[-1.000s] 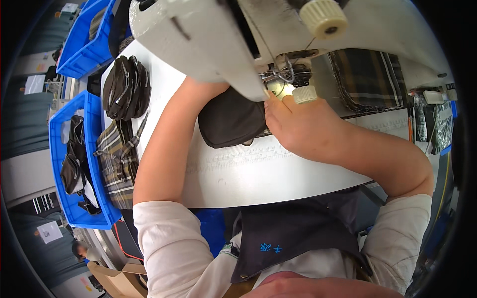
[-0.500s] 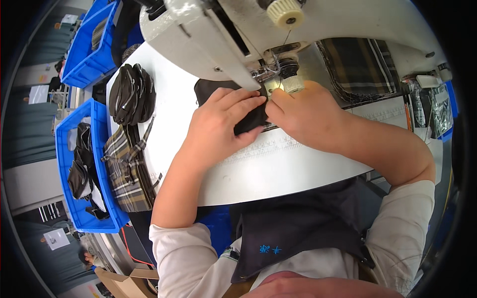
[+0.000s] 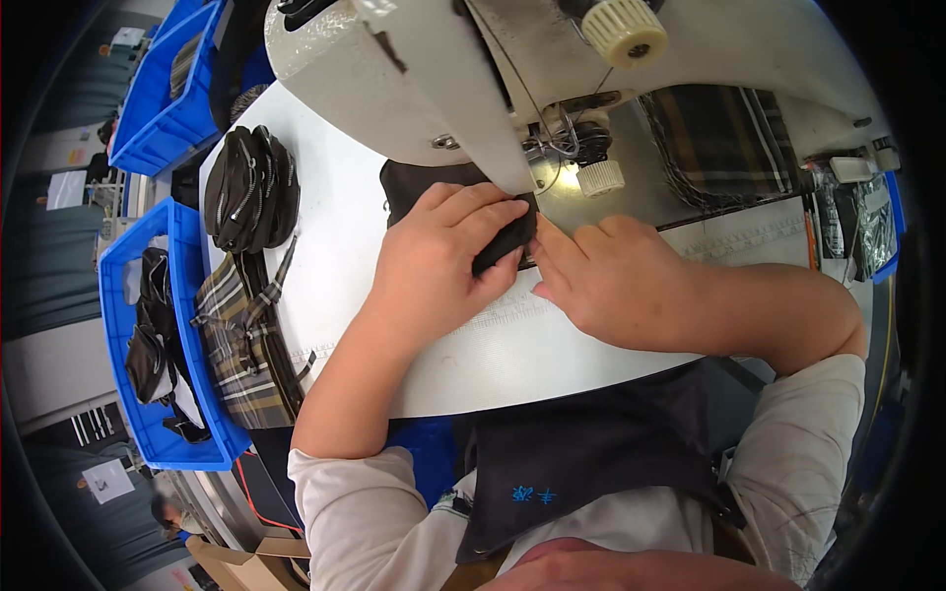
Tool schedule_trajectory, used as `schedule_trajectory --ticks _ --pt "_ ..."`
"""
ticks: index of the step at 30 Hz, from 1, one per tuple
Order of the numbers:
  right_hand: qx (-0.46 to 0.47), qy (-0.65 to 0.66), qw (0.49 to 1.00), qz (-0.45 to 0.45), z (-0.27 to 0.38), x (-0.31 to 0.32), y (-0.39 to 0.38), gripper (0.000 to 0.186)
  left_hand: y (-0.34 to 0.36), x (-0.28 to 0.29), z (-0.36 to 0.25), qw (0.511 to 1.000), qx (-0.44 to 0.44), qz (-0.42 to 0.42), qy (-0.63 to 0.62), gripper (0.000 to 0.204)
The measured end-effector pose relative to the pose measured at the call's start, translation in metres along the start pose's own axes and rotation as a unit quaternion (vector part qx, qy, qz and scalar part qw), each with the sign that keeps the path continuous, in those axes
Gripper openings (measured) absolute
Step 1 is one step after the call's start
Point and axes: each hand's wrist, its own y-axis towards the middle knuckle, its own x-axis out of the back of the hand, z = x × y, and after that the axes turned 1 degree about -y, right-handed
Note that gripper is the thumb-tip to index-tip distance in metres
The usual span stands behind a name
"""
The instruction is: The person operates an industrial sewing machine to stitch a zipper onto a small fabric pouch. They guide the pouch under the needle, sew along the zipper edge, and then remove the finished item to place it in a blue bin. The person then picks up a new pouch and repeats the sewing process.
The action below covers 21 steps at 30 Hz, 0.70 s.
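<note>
A dark piece of cloth [image 3: 419, 184] lies on the sewing machine's [image 3: 394, 84] table by the needle area. My left hand [image 3: 434, 241] bends over it, fingertips on top and thumb at its near edge, gripping it. My right hand [image 3: 621, 281] is at the cloth's right edge; its index fingertip touches there, the thumb stands apart below, and the other fingers are partly curled. The presser foot is mostly hidden behind the machine's pale guard. A cream knob [image 3: 601, 178] stands just right of the guard.
Dark zippered pouches [image 3: 251, 187] are stacked at the table's left, above plaid cloth pieces [image 3: 241, 340]. Blue bins [image 3: 232, 433] stand beyond the left edge. More plaid panels [image 3: 724, 143] lie right of the needle. A printed ruler strip [image 3: 729, 234] runs along the table [image 3: 473, 379].
My right hand has drawn back from the knob toward me, and its thumb now shows apart. The left hand stays on the cloth. The view has shifted slightly.
</note>
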Motion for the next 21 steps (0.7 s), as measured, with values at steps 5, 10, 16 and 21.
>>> schedule_trajectory --ticks 5,10,16,21 --pt "0.014 0.011 0.999 -0.036 -0.003 0.002 0.002 0.031 0.001 -0.005 -0.003 1.000 -0.005 -0.014 0.021 0.039" --pt "0.016 -0.001 0.997 -0.072 -0.004 -0.006 0.003 0.022 0.003 -0.006 -0.003 0.999 -0.001 -0.020 0.028 0.037" --pt "-0.017 -0.013 1.000 -0.012 -0.002 -0.009 0.001 0.028 0.007 -0.005 -0.001 1.000 0.024 -0.003 0.017 0.039" --pt "-0.003 0.003 0.996 -0.089 -0.007 -0.016 0.005 0.027 0.006 0.009 0.014 0.998 0.027 0.039 -0.048 0.041"
